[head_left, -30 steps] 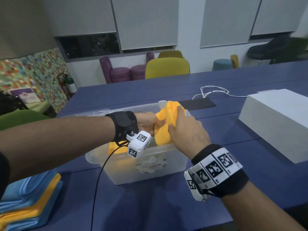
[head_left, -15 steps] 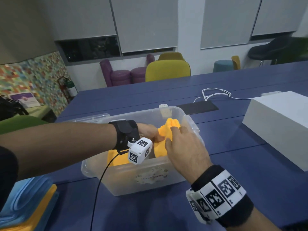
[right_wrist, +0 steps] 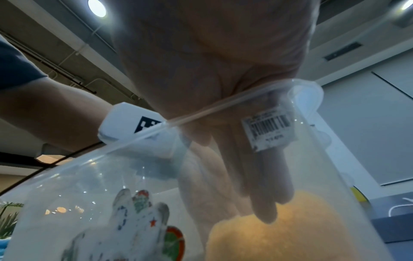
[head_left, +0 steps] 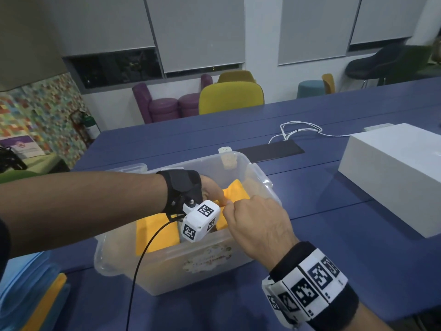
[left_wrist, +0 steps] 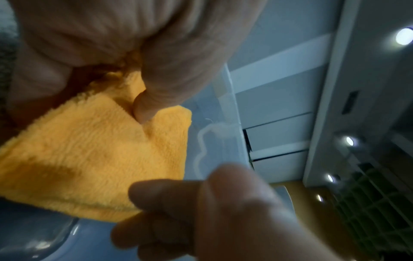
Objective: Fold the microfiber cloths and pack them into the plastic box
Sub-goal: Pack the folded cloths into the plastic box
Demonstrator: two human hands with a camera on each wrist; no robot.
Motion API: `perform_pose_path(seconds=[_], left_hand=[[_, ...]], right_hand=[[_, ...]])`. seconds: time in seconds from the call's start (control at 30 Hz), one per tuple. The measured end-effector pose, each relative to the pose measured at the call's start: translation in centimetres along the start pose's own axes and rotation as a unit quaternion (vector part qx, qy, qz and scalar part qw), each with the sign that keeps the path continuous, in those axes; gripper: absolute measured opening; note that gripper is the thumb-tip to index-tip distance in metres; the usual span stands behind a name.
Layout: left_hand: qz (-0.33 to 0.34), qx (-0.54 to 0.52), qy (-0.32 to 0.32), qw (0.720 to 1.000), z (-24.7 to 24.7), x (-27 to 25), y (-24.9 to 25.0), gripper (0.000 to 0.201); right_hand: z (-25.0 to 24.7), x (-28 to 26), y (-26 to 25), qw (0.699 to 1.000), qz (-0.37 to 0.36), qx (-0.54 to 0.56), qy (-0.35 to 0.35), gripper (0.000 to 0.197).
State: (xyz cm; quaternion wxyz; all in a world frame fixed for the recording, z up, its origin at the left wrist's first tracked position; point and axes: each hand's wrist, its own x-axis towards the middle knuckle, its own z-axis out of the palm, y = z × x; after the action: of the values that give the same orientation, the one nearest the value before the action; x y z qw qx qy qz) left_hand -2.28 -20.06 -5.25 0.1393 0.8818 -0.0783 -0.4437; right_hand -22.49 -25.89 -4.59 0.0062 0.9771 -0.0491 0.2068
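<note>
A clear plastic box stands on the blue table. In its right half lies a folded orange cloth, and my left hand pinches its near edge between thumb and fingers. The left wrist view shows that thumb pressed into the orange cloth. My right hand reaches down over the front rim. Seen through the box wall, its straight fingers touch the top of the orange cloth. A second folded orange cloth lies in the box's left half.
A stack of blue and orange cloths sits at the near left table edge. A white carton stands to the right, with a white cable and a black panel behind the box. A clear lid lies behind the box.
Both hands have lowered the orange cloth from above the rim down into the box's right half. The right hand's fingers now point down inside the box.
</note>
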Motion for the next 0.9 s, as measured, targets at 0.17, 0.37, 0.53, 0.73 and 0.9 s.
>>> perform_pose_path(seconds=[0.17, 0.37, 0.53, 0.73, 0.9], left_hand=[[-0.001, -0.015, -0.034, 0.999, -1.1, 0.0, 0.8, 0.074], [0.067, 0.007, 0.038, 0.997, -2.7, -5.5, 2.3, 0.062], [0.207, 0.212, 0.122, 0.947, -4.5, -7.3, 1.9, 0.056], [0.327, 0.357, 0.128, 0.865, -0.6, -5.1, 0.6, 0.06], [0.379, 0.353, 0.137, 0.844, 0.6, -2.1, -1.1, 0.042]], right_hand=[[-0.6, 0.3, -0.3, 0.998, -0.014, -0.037, -0.047, 0.032], [-0.5, 0.3, -0.7, 0.998, -0.006, -0.038, -0.04, 0.028], [0.5, 0.1, -0.4, 0.997, -0.046, -0.066, -0.013, 0.011], [0.1, 0.2, -0.5, 0.998, -0.036, -0.052, -0.005, 0.027], [0.0, 0.0, -0.5, 0.999, -0.04, -0.017, 0.027, 0.023]])
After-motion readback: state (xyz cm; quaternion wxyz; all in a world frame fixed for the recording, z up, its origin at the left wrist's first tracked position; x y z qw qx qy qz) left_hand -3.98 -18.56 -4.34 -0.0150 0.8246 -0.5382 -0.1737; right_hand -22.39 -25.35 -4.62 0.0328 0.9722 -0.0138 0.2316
